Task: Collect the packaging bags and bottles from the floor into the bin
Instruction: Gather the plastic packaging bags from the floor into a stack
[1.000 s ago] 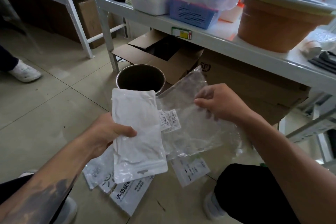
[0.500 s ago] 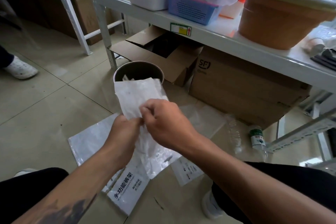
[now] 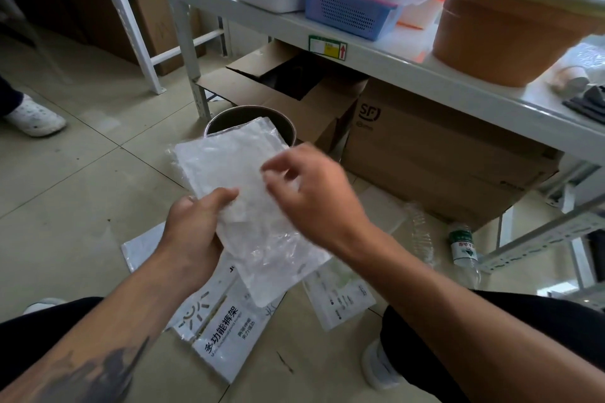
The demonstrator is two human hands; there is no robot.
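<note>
A person crouches on a tiled floor, seen from above their own arms. Farthest left of the fingers, a white shoe [image 3: 34, 119] belonging to someone else stands well apart.

The left hand [image 3: 196, 232] is closed around the lower edge of a stack of bags [image 3: 235, 193], thumb on top, fingers hidden underneath. The stack is white and clear plastic, held up off the floor and tilted toward the bin. It looks light, thin, floppy and slick, so a pinch across a whole edge, gathering all layers, seems the safest hold; loose sheets could slide out.

Below the left fingers, a printed bag [image 3: 226, 334] lies flat on the floor, partly under the held stack.

Just beyond the fingertips stands the bin [image 3: 289, 132], a round metal can with a dark inside. The stack hides most of its mouth, so whether it holds anything cannot be told.

The right hand [image 3: 314, 193] hovers over the stack's right side, fingers loosely curled and half open, gripping nothing that can be seen.

Below the right fingers, a flat labelled bag [image 3: 343, 301] rests on the floor. Further right, a crushed clear bottle [image 3: 420, 232] and a green-labelled bottle [image 3: 463, 247] lie near a closed cardboard box [image 3: 435, 160]. Behind the bin, an open box [image 3: 288, 85] shows only darkness inside.
</note>
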